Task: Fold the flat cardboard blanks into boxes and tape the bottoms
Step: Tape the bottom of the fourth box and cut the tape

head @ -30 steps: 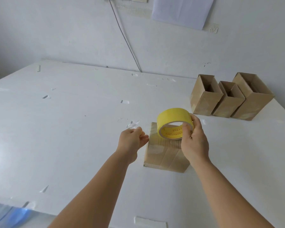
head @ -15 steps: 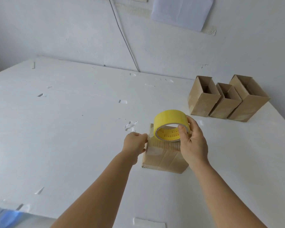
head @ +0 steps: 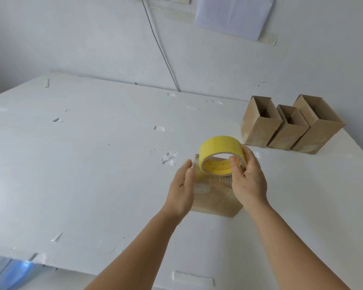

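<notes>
A small cardboard box (head: 217, 203) stands on the white table (head: 96, 164) with its closed flaps facing up. My right hand (head: 248, 181) grips a yellow tape roll (head: 218, 150) just above the box, thumb inside the core. A clear strip of tape runs from the roll across the box top to its left edge. My left hand (head: 181, 188) lies flat against the box's left side with straight fingers, pressing the tape end there. The hands hide much of the box top.
Three folded cardboard boxes (head: 260, 122) (head: 289, 128) (head: 316, 122) stand open-topped in a row at the table's back right, near the wall. A cable (head: 159, 45) hangs down the wall. Dents and scraps of tape mark the tabletop. The table's near edge runs along the bottom left.
My left hand moved from a curled pinch left of the box to lying flat against its left side. The roll dropped slightly toward the box top.
</notes>
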Motion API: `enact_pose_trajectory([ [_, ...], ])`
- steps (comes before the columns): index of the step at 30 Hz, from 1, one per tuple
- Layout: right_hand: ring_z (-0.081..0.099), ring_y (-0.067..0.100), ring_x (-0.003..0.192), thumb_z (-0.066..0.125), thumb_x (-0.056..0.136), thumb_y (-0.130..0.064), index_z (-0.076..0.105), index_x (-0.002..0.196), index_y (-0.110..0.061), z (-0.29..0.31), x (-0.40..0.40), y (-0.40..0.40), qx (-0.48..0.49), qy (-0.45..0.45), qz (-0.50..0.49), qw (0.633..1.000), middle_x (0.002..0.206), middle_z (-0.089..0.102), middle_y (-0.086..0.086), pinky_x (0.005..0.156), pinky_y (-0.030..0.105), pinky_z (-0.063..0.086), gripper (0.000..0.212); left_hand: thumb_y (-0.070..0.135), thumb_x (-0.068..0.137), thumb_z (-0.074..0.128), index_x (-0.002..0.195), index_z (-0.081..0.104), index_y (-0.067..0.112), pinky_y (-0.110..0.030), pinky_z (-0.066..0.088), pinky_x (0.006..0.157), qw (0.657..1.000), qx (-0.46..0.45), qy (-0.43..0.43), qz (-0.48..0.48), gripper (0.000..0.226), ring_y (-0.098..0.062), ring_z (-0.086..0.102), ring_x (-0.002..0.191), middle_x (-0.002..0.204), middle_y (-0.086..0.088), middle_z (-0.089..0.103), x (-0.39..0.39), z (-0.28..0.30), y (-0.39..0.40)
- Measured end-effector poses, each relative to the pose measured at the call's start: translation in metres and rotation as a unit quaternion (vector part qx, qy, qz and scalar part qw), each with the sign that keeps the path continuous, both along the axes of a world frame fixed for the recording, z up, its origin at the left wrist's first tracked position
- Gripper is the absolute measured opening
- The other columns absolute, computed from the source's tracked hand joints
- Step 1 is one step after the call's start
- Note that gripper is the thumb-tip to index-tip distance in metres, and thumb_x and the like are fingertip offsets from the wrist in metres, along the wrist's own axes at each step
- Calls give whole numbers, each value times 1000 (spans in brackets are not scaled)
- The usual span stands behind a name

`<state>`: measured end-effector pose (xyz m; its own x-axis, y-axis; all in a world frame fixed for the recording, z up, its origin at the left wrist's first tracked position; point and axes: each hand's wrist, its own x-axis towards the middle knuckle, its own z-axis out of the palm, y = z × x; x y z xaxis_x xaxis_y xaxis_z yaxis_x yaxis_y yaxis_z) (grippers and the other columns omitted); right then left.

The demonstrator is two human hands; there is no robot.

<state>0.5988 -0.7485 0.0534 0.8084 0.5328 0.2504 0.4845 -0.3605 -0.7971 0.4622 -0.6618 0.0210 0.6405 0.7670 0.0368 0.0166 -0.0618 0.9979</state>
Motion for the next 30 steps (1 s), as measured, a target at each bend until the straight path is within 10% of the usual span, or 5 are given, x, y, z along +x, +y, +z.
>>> enact_pose_trajectory([
  [7, 63, 3, 100, 71, 83, -28, 59, 118, -34, 10, 10, -7, 96, 184, 101, 973, 107, 68, -13, 86, 25, 50, 38, 26, 65, 87, 151, 15, 19, -44, 28, 113, 956, 233, 104, -147, 113, -16, 18, 145, 156, -2, 19, 17, 21, 31],
  [16, 63, 13, 102, 74, 79, -8, 64, 107, -27, 24, 36, -15, 122, 264, 212, 933, 105, 69, -4, 80, 20, 50, 36, 36, 53, 91, 129, 43, 39, -11, 34, 90, 939, 274, 132, -164, 90, 17, 37, 109, 123, 29, 38, 28, 13, 55],
  [30, 63, 0, 81, 81, 59, -43, 68, 96, -43, 59, 105, -61, -25, 181, 230, 956, 85, 69, -18, 72, 22, 46, 40, 55, 54, 82, 149, 22, 28, -29, 32, 108, 919, 287, 217, -161, 116, -4, 29, 130, 133, 29, 23, 29, 15, 57],
])
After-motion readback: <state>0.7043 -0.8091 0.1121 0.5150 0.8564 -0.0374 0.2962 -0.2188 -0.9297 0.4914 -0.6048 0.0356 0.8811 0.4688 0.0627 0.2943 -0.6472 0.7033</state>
